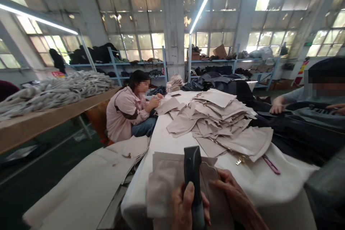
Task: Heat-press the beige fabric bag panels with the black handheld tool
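Observation:
My left hand (pixel 185 201) is wrapped round the handle of a black handheld tool (pixel 192 161), its thumb on the near side and its fingertips showing to the right. The tool stands over a small stack of beige fabric pieces (pixel 164 179) at the near edge of the white-covered table. To the right, my right hand (pixel 234 194) lies with its fingers extended on a brownish-beige piece (pixel 208 169) with a seam line. What is under the tool and under the right palm is hidden.
A heap of beige pieces (pixel 215 115) with zips covers the table's middle, near a pink tool (pixel 271 164). More panels (pixel 88 183) hang at left. One person (pixel 129 111) sits left of the table; another person's hand (pixel 277 105) touches black material (pixel 304 129) at right.

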Available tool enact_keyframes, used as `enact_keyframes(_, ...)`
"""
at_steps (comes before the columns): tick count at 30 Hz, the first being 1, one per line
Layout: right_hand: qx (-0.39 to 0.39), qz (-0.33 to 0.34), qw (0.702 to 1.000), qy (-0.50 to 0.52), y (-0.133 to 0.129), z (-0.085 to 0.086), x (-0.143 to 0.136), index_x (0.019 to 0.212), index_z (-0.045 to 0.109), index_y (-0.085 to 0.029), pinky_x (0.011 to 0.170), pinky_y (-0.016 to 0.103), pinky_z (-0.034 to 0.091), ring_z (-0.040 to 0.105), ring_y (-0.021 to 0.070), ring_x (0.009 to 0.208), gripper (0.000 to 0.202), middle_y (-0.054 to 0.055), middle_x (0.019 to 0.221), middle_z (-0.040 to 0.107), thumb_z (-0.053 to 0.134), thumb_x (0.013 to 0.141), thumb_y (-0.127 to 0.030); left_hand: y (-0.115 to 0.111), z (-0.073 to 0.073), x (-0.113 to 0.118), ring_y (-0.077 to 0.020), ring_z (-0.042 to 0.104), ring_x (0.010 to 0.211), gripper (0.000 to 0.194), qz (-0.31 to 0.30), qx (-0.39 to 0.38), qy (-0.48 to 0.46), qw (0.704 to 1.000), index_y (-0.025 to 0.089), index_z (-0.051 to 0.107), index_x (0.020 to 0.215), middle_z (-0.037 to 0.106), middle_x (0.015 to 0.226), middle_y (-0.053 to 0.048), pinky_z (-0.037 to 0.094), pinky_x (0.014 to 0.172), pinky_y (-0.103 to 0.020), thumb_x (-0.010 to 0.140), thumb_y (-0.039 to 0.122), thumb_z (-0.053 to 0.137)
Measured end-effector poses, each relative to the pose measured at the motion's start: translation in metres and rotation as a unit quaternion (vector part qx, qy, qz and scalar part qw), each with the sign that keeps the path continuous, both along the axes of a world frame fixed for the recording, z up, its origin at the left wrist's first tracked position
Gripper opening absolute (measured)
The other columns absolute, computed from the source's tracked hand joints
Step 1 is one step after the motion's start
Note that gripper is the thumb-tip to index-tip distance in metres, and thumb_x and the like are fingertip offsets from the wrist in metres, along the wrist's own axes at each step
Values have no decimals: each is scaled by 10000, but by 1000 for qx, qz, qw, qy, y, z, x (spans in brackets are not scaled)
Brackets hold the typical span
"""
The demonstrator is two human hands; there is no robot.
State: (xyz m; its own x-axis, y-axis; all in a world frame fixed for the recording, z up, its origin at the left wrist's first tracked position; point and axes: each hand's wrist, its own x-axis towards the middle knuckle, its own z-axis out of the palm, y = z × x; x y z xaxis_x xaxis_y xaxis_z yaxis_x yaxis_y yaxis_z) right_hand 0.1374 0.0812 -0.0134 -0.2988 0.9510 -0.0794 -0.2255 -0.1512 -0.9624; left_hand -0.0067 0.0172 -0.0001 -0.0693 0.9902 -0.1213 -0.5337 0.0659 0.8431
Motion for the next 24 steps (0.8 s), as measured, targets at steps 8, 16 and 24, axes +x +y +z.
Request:
enact_keyframes(8, 199, -79, 954, -209, 91, 22, -17, 937, 681, -160, 592, 265, 476, 600, 192, 687, 294, 11, 737, 654, 588, 695, -300, -29, -3, -17, -110, 491, 315, 495, 75, -15, -1, 997, 111, 622, 689, 588, 442, -25, 405, 332, -211, 716, 604, 606)
enact_keyframes(16, 221, -243, 873, -360, 6, -11, 5, 903, 663, -172, 555, 298, 392, 500, 175, 515, 219, 9, 567, 559, 557, 799, -331, -48, -7, -34, -124, 521, 351, 441, 108, -48, -17, 993, 108, 616, 755, 622, 519, -32, 411, 345, -223, 720, 548, 633)
enact_keyframes(24, 155, -132, 924, -322, -37, -34, -33, 922, 665, -232, 382, 247, 318, 459, 135, 313, 238, -54, 446, 508, 486, 862, -377, -53, -10, -24, -122, 511, 317, 498, 50, -79, -49, 994, 110, 625, 725, 620, 491, -27, 401, 325, -217, 648, 600, 675)
